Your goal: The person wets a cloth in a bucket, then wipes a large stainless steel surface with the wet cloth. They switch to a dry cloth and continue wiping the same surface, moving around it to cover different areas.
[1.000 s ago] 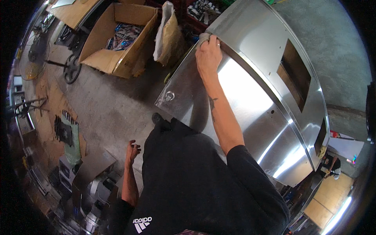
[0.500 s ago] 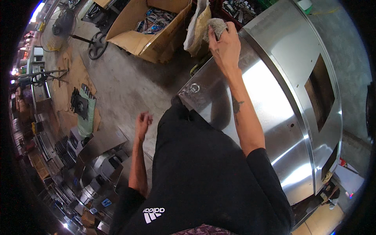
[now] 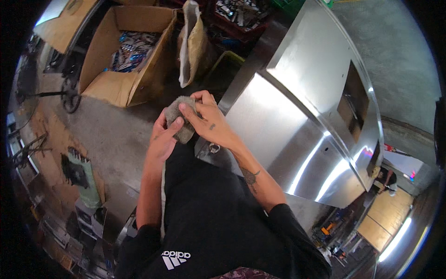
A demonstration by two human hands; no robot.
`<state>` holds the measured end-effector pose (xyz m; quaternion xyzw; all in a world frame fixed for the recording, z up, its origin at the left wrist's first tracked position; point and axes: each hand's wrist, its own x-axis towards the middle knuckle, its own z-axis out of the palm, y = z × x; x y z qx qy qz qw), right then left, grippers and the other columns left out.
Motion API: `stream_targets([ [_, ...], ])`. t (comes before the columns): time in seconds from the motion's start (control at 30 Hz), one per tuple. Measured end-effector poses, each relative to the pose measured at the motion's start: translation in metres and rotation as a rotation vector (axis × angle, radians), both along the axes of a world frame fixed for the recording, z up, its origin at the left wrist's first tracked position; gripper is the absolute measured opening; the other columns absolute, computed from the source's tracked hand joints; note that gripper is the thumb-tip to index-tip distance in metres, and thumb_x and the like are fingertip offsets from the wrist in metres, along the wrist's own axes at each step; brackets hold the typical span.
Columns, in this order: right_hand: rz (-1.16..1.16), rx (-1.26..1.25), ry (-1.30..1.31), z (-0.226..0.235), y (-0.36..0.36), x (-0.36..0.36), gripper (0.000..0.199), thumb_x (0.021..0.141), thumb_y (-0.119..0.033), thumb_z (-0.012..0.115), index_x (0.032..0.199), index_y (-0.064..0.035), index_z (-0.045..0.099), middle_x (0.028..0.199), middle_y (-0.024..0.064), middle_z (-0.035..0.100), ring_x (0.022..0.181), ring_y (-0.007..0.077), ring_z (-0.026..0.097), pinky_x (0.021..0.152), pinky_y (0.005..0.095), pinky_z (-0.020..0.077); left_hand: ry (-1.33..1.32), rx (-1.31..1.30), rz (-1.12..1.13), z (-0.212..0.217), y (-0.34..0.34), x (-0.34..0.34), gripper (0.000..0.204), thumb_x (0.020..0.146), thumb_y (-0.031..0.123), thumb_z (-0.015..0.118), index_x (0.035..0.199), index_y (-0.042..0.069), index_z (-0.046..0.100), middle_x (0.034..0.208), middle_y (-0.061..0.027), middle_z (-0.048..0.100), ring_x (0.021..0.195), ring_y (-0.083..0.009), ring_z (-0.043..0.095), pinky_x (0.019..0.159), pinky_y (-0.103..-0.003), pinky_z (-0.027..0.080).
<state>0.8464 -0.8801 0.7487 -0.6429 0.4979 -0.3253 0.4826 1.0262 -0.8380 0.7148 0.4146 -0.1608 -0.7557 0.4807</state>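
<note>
A fuzzy grey pad [image 3: 174,109] is held between my two hands in front of my body. My left hand [image 3: 160,137] grips its left side, the thumb pressed on top. From the other side my right hand [image 3: 213,122] closes on it, thumb over the upper face and the other fingers partly hidden behind. To the right of my hands lies a large shiny sheet-metal body [image 3: 274,125], with a raised seam and a rectangular opening. Below my right wrist, a small round metal fitting [image 3: 214,148] sits at its near corner.
Ahead on the left stands an open cardboard box [image 3: 100,51] with small metal pieces inside. Beside it are a pale sack [image 3: 199,49] and a dark red crate [image 3: 232,32] of metal scraps. A green bundle [image 3: 88,188] lies at left. Another person [image 3: 389,180] is far right.
My right hand has come off the metal's far edge, back toward my body with the pad. My left hand has risen from beside me and now grips the pad too.
</note>
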Motion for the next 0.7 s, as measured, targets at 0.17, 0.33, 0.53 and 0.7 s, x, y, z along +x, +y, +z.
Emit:
stream_targets([
  [0.17, 0.081, 0.176, 0.228, 0.044, -0.035, -0.031, 0.032, 0.108, -0.031, 0.069, 0.127, -0.006, 0.075, 0.139, 0.0176, 0.06, 0.119, 0.0313, 0.066, 0.095, 0.038, 0.0547, 0.097, -0.031, -0.24, -0.008, -0.076, -0.001, 0.026, 0.098, 0.008, 0.079, 0.115, 0.008, 0.058, 0.107, -0.0021, 0.067, 0.104, -0.0115, 0.067, 0.092, -0.032, 0.055],
  [0.33, -0.356, -0.32, 0.138, 0.058, -0.05, -0.104, 0.023, 0.11, -0.02, 0.063, 0.123, -0.005, 0.074, 0.121, 0.0123, 0.073, 0.107, 0.0238, 0.069, 0.095, 0.0366, 0.0558, 0.006, -0.039, -0.218, -0.012, -0.147, -0.047, 0.025, 0.102, 0.013, 0.075, 0.115, 0.005, 0.056, 0.104, -0.0043, 0.068, 0.098, -0.0118, 0.065, 0.088, -0.028, 0.053],
  [0.53, -1.216, -0.364, 0.691, 0.046, -0.068, -0.195, 0.044, 0.118, -0.034, 0.046, 0.124, -0.0003, 0.073, 0.108, 0.0118, 0.073, 0.096, 0.0205, 0.066, 0.089, 0.0364, 0.0534, -0.301, -0.221, -0.266, -0.046, -0.215, -0.107, 0.037, 0.102, 0.026, 0.076, 0.125, 0.002, 0.061, 0.109, -0.0074, 0.067, 0.099, -0.0164, 0.062, 0.089, -0.03, 0.051],
  [0.7, -1.255, -0.343, 0.821, 0.035, -0.08, -0.18, 0.042, 0.117, -0.033, 0.047, 0.121, -0.0008, 0.074, 0.104, 0.0139, 0.073, 0.095, 0.0238, 0.068, 0.083, 0.0385, 0.0527, -0.471, -0.55, -0.349, -0.056, -0.222, -0.146, 0.043, 0.102, 0.034, 0.077, 0.127, -0.001, 0.072, 0.127, -0.0155, 0.063, 0.111, -0.0235, 0.065, 0.088, -0.032, 0.054],
])
